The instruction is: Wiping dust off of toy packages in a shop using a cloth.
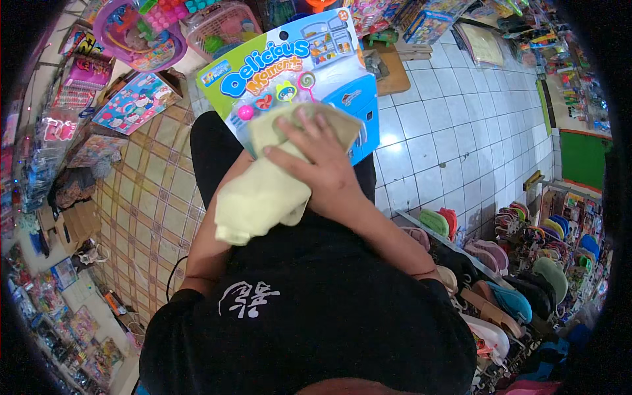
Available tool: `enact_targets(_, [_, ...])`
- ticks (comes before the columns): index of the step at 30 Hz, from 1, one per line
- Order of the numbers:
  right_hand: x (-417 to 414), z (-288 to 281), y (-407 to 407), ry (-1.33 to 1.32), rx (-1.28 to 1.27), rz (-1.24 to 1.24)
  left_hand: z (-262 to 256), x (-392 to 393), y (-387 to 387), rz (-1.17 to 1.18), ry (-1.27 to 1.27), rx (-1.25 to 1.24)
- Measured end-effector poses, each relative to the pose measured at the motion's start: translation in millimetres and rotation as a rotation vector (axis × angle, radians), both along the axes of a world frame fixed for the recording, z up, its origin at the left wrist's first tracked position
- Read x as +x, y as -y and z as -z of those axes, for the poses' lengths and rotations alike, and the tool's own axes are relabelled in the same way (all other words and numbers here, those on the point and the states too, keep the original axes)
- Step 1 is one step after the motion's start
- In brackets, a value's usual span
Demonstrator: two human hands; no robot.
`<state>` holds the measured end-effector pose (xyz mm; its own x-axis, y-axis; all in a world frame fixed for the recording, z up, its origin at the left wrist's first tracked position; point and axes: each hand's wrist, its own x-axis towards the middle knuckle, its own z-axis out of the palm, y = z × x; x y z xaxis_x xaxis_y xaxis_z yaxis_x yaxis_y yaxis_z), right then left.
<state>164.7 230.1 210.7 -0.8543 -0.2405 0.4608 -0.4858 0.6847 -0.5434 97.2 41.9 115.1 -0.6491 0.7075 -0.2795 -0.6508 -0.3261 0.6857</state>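
A pale yellow cloth [266, 192] lies bunched over the lower part of a toy blister pack [355, 123] with a blue and green printed card. My right hand [318, 158] rests on the cloth, its fingers spread across it and pressing it against the pack. Small toy sweets, among them a lollipop [307, 80] and a pink ball [245, 112], show above the cloth. The pack is tilted over my lap. My left forearm [210, 247] reaches up under the cloth, which hides my left hand.
To the left, a flat printed box [137, 102] stands by a purple toy basket [140, 37] and a pink basket [224, 29]. Slippers hang on a rack [459, 249] at the lower right. A wooden board [392, 69] lies on the white tiled floor [444, 138]. Packaged goods line both sides.
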Motion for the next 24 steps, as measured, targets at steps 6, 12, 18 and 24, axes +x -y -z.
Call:
enact_targets(6, [30,20,7,0.302,-0.254,-0.171,13,7,12,0.005,0.048,0.266])
enact_targets(12, [34,7,-8,0.492,-0.279,-0.344,-16,-2,-6,-0.169,0.021,0.202])
enact_targets(18, [0,-44,-8,-0.042,-0.109,-0.224,-18,4,-3,-0.195,0.245,0.273])
enact_targets(24, [-4,-4,16,0.065,-0.06,-0.195,-37,11,-17,-0.271,0.291,0.6])
